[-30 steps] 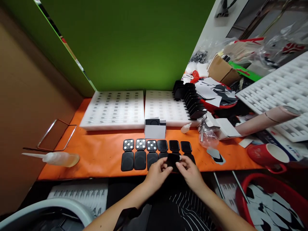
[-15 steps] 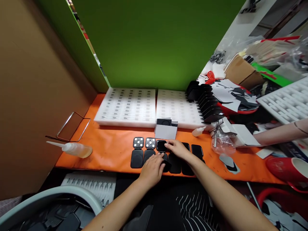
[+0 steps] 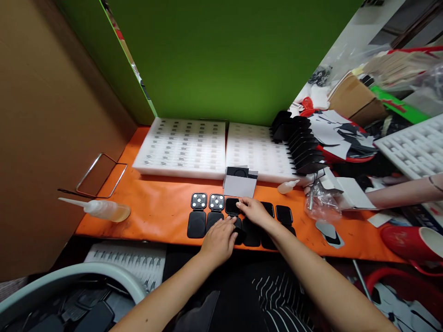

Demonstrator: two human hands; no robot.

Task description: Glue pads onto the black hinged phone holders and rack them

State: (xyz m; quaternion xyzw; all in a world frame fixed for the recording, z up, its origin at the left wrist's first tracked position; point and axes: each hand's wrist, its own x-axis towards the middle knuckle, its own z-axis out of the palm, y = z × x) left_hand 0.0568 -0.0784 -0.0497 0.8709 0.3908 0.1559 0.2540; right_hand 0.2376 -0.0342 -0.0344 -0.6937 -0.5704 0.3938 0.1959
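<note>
Several black hinged pieces lie in a row on the orange mat, each a small square frame joined to a flat black panel. The two leftmost frames, such as the left frame (image 3: 199, 201), show white dots. My left hand (image 3: 218, 239) is curled over the lower panel (image 3: 238, 225) of the third piece, its thumb by a dark raised edge. My right hand (image 3: 255, 212) has its fingertips closed at the right edge of that piece's square frame (image 3: 232, 206). The panel's underside and part of the fingers' contact are hidden.
White foam trays (image 3: 180, 171) stand behind, the right one beside a row of black plates (image 3: 304, 145). Grey and black cards (image 3: 239, 186) lean in front. A dropper bottle (image 3: 109, 210) lies left, a smaller bottle (image 3: 287, 186) right. A red mug (image 3: 403, 242) lies at far right.
The camera view has shifted slightly. Both hands stay on the third piece, with only slight finger movement visible.
</note>
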